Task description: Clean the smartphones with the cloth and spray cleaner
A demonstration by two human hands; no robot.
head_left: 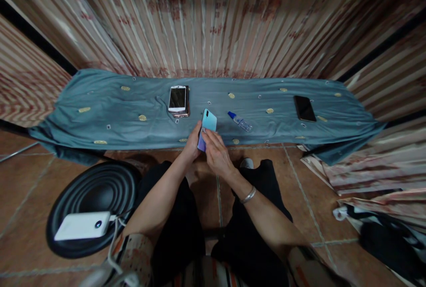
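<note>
My left hand (192,143) grips a smartphone (209,119) by its lower left side, just above the near edge of the cloth-covered table. The phone's back faces up, shading from light blue to purple, with a dark camera strip at its top corner. Across the lower part of that back lie the fingers of my right hand (217,151), held close together. A small pale bit shows at their tips; I cannot make out what it is. To the right of the phone lies a small clear bottle (242,123) with a blue cap.
A white-framed phone (178,99) tops a small stack at the left on the blue-green tablecloth (149,131). A black phone (304,108) lies at the right. On the floor, a white power bank (83,226) with a cable rests on a round black ridged object (60,202). Curtains (199,21) surround the table.
</note>
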